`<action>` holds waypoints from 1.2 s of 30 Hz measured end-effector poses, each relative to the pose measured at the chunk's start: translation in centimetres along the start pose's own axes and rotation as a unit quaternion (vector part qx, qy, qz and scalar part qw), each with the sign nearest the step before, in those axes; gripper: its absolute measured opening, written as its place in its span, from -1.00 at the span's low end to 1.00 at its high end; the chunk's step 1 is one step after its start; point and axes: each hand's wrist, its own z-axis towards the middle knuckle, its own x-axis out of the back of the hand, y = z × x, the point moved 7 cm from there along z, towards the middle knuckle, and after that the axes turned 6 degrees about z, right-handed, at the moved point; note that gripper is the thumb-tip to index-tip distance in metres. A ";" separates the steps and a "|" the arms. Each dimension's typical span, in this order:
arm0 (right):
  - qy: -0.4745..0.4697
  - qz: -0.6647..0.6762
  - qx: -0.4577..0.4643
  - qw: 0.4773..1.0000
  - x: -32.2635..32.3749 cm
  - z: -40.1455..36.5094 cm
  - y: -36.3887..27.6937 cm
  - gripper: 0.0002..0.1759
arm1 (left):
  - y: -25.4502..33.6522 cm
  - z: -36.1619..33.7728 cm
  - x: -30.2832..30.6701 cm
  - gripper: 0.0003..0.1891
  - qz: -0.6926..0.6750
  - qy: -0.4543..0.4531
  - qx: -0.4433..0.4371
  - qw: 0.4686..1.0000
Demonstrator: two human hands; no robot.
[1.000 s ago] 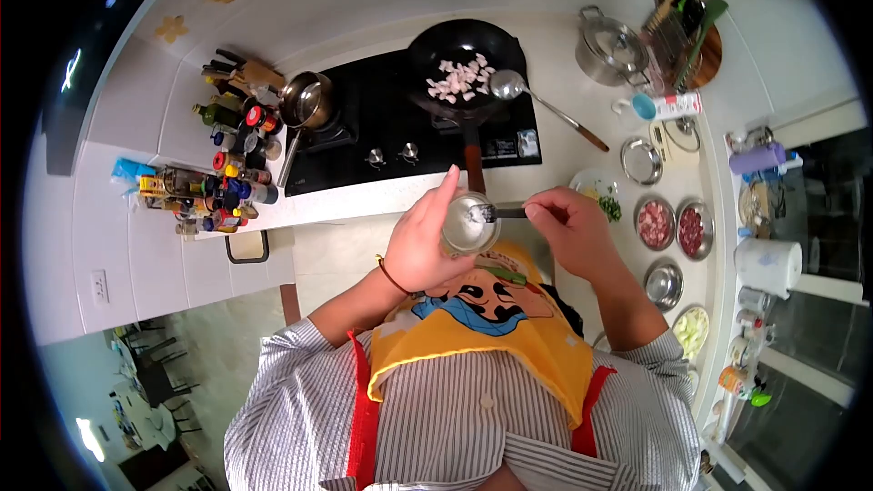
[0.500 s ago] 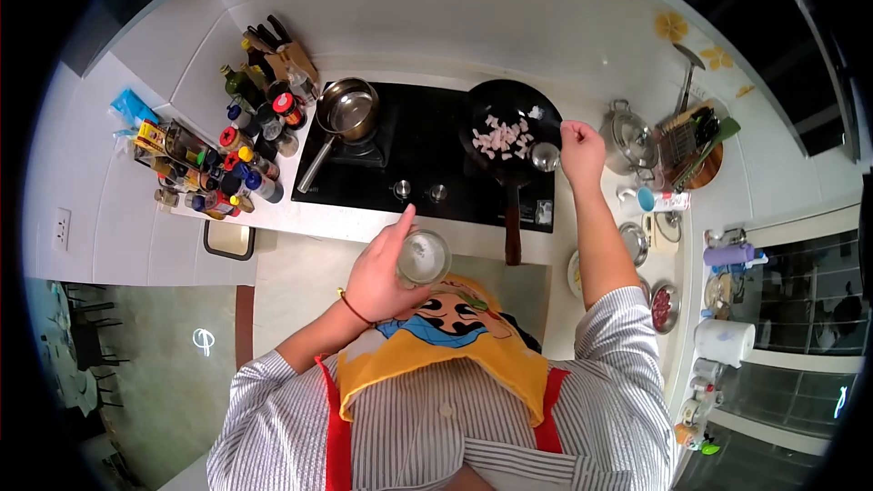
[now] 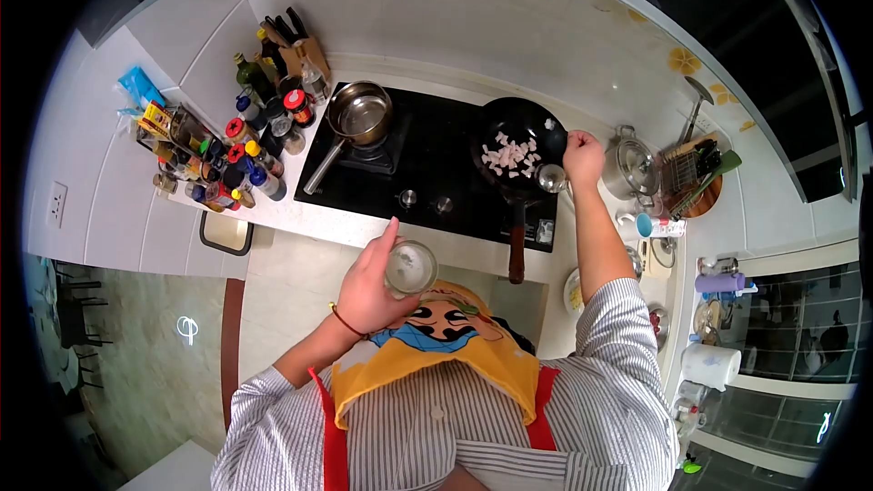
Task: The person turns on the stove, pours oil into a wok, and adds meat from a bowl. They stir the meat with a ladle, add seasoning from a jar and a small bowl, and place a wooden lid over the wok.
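My left hand (image 3: 368, 284) holds a small glass bowl (image 3: 411, 268) with white powder in it, thumb pointing up beside the rim. At the right edge of a black frying pan (image 3: 491, 141), my right hand (image 3: 584, 157) is closed with fingertips pinched together; what they hold, if anything, is hidden. Pale diced pieces (image 3: 511, 155) lie in the middle of the pan, and a small white clump (image 3: 549, 125) sits higher on its right side. A shiny ladle (image 3: 551, 178) rests at the pan's lower right, its handle running under my right forearm.
On the left of the black cooktop (image 3: 400, 177) stands a steel saucepan (image 3: 361, 114). Bottles and jars (image 3: 238, 150) crowd the left corner beside a knife block (image 3: 305, 56). To the right are a lidded steel pot (image 3: 632, 164), a utensil rack (image 3: 696, 159) and a paper roll (image 3: 711, 365).
The view has shifted slightly, so the pan and cooktop appear lower. My right hand now sits a little higher relative to the pan, still pinched. My left hand still holds the bowl.
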 end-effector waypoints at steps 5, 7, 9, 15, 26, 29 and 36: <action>0.033 -0.027 0.004 0.999 0.5 0.7 0.5 -0.76 | 0.4 -0.2 -0.4 0.27 0.028 -0.004 0.004 1.000; 0.006 -0.036 -0.006 0.999 0.8 0.6 0.3 -0.74 | 0.6 -0.3 -0.6 0.24 0.021 0.000 0.006 1.000; 0.000 -0.048 0.001 0.999 0.7 0.8 0.5 -0.74 | 0.8 -0.3 -0.7 0.21 0.013 0.006 0.006 1.000; 0.013 -0.020 0.011 1.000 1.6 0.7 0.1 -0.77 | 1.0 -0.7 -0.9 0.31 0.024 0.009 0.012 1.000; 0.035 -0.019 0.031 0.999 0.4 -0.1 2.1 -0.76 | 1.8 -0.6 -1.1 0.23 0.016 0.016 0.010 1.000; 0.063 -0.020 0.059 0.996 0.3 -0.7 3.2 -0.73 | 1.6 -0.6 -1.0 0.24 0.004 0.021 0.011 1.000; -0.063 0.380 -0.210 0.899 2.6 -8.5 2.6 -0.79 | 1.5 0.8 -2.0 0.30 0.000 0.023 -0.008 1.000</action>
